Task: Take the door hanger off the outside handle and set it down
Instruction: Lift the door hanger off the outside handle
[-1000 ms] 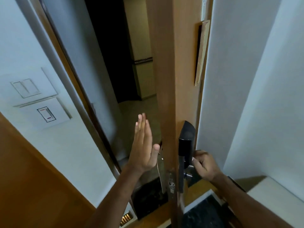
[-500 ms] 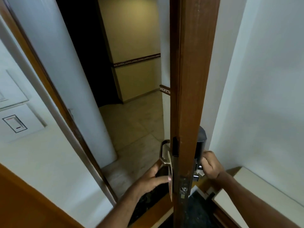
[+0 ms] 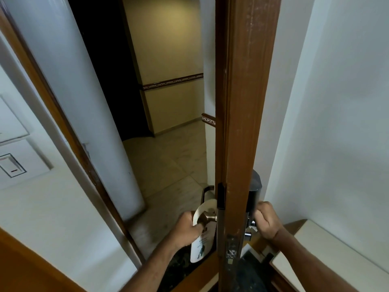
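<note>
Currently the door point(image 3: 242, 123) is seen edge-on. Left of it, the hanger point(image 3: 202, 234) is gripped by the closed left hand point(image 3: 189, 228), its loop around the outside handle point(image 3: 207, 218). Right of it, the right hand point(image 3: 266, 221) is closed on the inside handle. Open doorway lies further left.

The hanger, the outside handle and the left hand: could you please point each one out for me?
hanger point(image 3: 200, 247), head view, on its white lower panel below the hand.
outside handle point(image 3: 210, 218), head view, on the metal lever passing through the hanger's loop.
left hand point(image 3: 187, 227), head view, on the knuckles gripping the hanger.
</note>
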